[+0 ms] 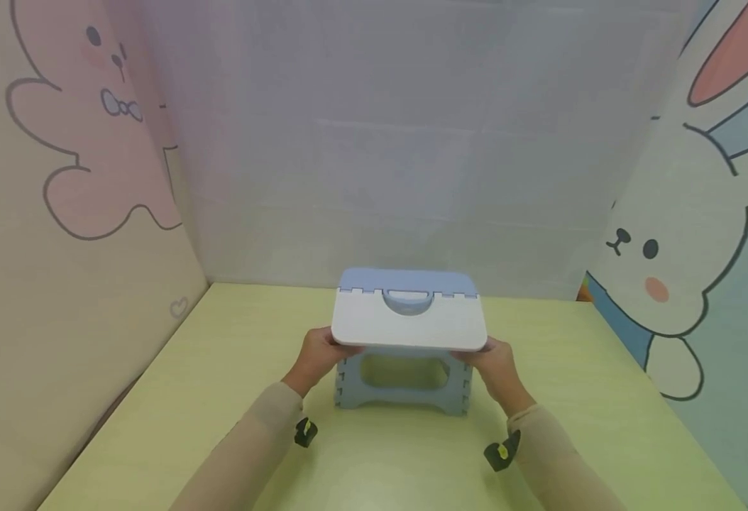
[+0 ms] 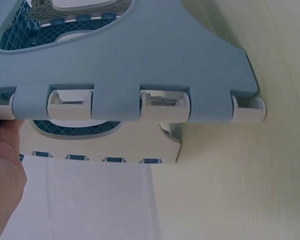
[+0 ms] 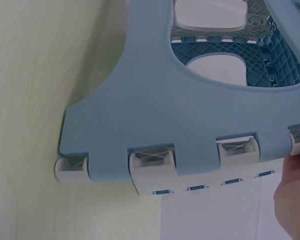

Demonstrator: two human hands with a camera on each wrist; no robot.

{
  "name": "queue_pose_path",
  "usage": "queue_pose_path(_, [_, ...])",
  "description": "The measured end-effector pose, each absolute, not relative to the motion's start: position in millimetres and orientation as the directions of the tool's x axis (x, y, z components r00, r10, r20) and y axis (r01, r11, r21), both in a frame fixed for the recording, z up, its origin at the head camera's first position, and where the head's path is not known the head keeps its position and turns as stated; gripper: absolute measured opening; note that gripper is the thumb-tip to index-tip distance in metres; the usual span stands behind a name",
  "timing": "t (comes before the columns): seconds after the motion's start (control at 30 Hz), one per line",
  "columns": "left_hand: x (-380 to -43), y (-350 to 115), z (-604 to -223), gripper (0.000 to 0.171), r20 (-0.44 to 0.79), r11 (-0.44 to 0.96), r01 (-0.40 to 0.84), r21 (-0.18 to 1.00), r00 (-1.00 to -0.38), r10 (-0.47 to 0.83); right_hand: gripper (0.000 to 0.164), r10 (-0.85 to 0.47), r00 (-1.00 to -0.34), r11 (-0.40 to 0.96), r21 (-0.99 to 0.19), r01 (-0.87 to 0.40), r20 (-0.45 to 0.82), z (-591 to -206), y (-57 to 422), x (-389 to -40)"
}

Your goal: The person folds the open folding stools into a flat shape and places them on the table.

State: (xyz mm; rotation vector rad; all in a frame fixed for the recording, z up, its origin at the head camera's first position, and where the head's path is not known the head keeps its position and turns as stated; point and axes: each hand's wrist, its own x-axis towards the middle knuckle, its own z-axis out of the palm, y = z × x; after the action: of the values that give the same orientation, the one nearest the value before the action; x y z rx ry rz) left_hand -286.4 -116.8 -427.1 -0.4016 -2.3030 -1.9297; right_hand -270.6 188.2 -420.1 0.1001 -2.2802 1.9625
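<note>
A pale wall (image 1: 399,156) backs the yellow-green table (image 1: 240,355), a cartoon rabbit (image 1: 674,284) on the side panel beyond the right fingers. Between both sets of fingers I see the blue-and-white folding step stool (image 1: 406,330), standing unfolded. The left hand (image 1: 319,353) and right hand (image 1: 495,363) grip its opposite sides, just below the seat. The carry handle (image 1: 408,305) lies above and between them. The seat edge hides most of the fingertips from me, and each wrist view crops its hand at the border, so I can't make out every finger.
</note>
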Motion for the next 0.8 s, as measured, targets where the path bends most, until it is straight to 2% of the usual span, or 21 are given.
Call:
queue_pose_path(0.27, [-293, -130, -424, 0.028, 0.21, 0.133, 0.253, 0.958, -0.939, 0.273, 0.038, -0.043, -0.983, 0.178, -0.967, -0.181, 0.177, -421, 195, -275])
queue_pose_path(0.8, [-298, -135, -425, 0.029, 0.144, 0.145, 0.193, 0.97, -0.946, 0.291, 0.034, -0.064, -0.988, 0.18, -0.973, -0.147, 0.137, -420, 199, -280])
